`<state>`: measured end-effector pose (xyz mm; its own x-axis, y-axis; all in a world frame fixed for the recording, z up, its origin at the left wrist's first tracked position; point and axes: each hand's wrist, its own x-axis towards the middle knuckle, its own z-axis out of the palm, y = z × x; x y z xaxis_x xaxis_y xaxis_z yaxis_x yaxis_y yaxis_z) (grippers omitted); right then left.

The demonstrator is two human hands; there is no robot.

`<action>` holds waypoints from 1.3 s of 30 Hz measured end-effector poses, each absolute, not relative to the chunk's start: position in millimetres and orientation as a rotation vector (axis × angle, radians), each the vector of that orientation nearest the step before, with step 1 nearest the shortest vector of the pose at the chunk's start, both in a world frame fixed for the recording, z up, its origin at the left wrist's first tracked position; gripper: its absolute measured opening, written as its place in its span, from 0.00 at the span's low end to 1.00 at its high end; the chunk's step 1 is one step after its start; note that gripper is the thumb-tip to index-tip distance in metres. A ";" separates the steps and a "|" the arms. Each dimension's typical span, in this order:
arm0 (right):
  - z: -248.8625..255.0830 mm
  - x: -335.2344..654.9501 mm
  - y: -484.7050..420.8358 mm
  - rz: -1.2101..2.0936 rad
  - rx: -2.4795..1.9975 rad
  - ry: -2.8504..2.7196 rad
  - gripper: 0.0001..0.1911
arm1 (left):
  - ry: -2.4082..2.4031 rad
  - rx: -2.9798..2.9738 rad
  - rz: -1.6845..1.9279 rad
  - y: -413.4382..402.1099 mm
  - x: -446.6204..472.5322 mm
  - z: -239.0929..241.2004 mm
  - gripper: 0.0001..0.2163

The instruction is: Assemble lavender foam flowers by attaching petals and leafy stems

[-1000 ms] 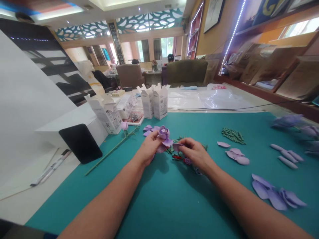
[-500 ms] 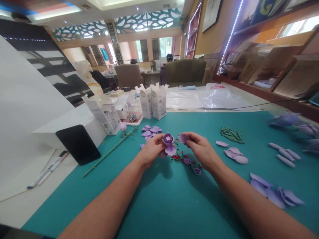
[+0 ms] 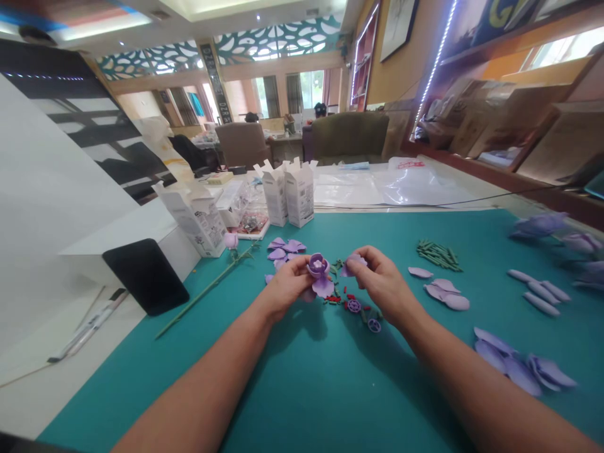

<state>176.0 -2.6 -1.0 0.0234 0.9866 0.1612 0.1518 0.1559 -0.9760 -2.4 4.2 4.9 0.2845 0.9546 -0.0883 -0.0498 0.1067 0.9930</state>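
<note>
My left hand [image 3: 285, 288] pinches a partly built purple flower [image 3: 319, 272] just above the teal mat [image 3: 302, 371]. A single purple petal [image 3: 352, 262] is pinched in my right hand [image 3: 381, 283], a little to the right of the flower and apart from it. Below and between the hands lie small red bits [image 3: 333, 299] and two purple round connectors [image 3: 353, 306]. A cluster of loose purple petals [image 3: 284, 248] lies just beyond my left hand.
A green stem with a pink bud [image 3: 232, 241] lies at left. White cartons [image 3: 287, 192] stand at the mat's far edge. Green sticks [image 3: 438, 254], pale petals [image 3: 446, 296] and larger purple petals [image 3: 523, 371] lie at right. A black pad [image 3: 145, 275] sits left.
Both hands lifted off the pile of small parts; the flower shifted slightly right, and the right hand now holds its petal near the flower.
</note>
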 end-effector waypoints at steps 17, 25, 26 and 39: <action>-0.6 173.9 -3.7 1.162 -1.233 -1.272 0.14 | 0.955 1.179 1.022 10.5 -7.1 -3.8 0.24; -1.5 172.5 -6.0 1.299 -1.168 -1.201 0.18 | 0.928 1.150 1.036 11.8 -6.9 -4.6 0.23; -0.4 171.3 -7.1 1.311 -1.157 -1.186 0.18 | 0.921 1.148 1.037 11.9 -6.8 -4.8 0.23; -5.2 165.0 -9.4 1.269 -1.124 -1.129 0.19 | 0.948 1.029 1.085 10.3 -5.0 -2.5 0.21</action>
